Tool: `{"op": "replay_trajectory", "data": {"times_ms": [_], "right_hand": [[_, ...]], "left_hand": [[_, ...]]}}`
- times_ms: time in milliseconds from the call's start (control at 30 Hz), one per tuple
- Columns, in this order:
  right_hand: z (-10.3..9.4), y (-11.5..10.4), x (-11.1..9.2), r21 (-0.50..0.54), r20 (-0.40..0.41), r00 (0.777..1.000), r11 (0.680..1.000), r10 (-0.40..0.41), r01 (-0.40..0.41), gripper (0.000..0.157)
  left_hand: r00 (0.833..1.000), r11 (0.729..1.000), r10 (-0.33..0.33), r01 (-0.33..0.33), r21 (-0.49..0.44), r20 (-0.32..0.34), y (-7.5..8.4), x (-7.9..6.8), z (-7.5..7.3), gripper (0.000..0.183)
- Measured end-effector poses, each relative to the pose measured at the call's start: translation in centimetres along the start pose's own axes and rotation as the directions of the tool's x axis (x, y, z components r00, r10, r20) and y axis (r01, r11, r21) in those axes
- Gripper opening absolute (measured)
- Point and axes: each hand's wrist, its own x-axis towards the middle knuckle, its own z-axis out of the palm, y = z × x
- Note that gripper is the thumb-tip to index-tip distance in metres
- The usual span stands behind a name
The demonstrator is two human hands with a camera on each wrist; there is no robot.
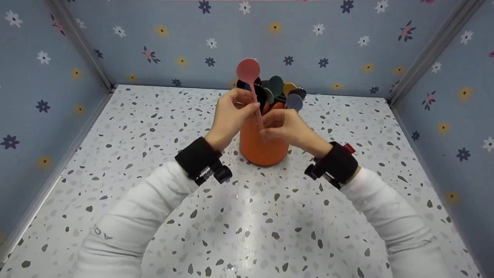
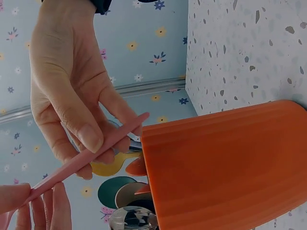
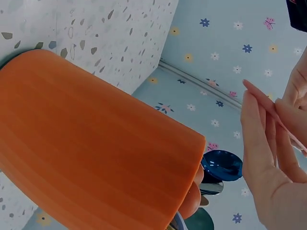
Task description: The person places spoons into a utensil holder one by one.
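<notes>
A pink spoon point(image 1: 248, 70) is held slanting above the front of an orange container point(image 1: 262, 150), its round bowl uppermost. My left hand point(image 1: 230, 117) pinches the handle below the bowl between thumb and fingers. Lower down, my right hand point(image 1: 288, 126) pinches the handle near its thin end. In the left wrist view the pink handle point(image 2: 74, 165) runs between both hands, beside the container's mouth. Several more spoons stand in the container, among them a dark green spoon point(image 1: 276, 85), a yellow one and a grey-blue spoon point(image 1: 295, 102). Their handles are hidden inside it.
The container stands upright on a white speckled table point(image 1: 247, 216) towards its back edge. Flowered blue panels point(image 1: 162, 46) enclose the table at the back and both sides. A glossy dark blue spoon point(image 3: 223, 165) juts from the container's mouth in the right wrist view.
</notes>
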Motion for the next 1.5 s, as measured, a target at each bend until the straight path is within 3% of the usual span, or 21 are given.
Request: {"op": "replay_trajectory", "data": {"times_ms": [300, 467, 600, 833, 1167, 1500], "right_hand": [[-0.8, -1.2, 1.9, -0.054, -0.086, 0.996, 0.999, 0.0, -0.004, 0.019], [-1.0, -1.5, 3.0, -0.004, -0.142, 0.989, 0.999, 0.046, -0.047, 0.018], [-0.9, -1.7, 3.9, -0.023, -0.185, 0.981, 0.998, 0.056, -0.062, 0.019], [-0.7, -1.8, 5.0, -0.101, -0.246, 0.967, 0.99, 0.067, -0.094, 0.02], [-0.2, -1.0, 5.9, -0.071, -0.344, 0.933, 0.988, 0.104, -0.136, 0.018], [0.2, -0.3, 5.9, -0.03, -0.383, 0.922, 0.997, 0.052, -0.068, 0.017]], "left_hand": [[0.995, 0.995, 0.097, -0.097, 0.01, -0.019, 1.1, 1.8, 0.1, 0.017], [0.987, 0.986, 0.153, -0.15, 0.069, -0.039, 1.2, 2.9, 0.2, 0.015], [0.98, 0.974, 0.188, -0.177, 0.141, -0.067, 1.1, 3.6, 0.1, 0.017], [0.973, 0.955, 0.213, -0.187, 0.231, -0.094, 1.0, 4.7, 0.0, 0.016], [0.968, 0.939, 0.233, -0.197, 0.28, -0.098, 0.0, 5.2, 0.1, 0.015], [0.973, 0.936, 0.209, -0.169, 0.309, -0.099, -1.4, 5.2, -0.1, 0.014]]}}
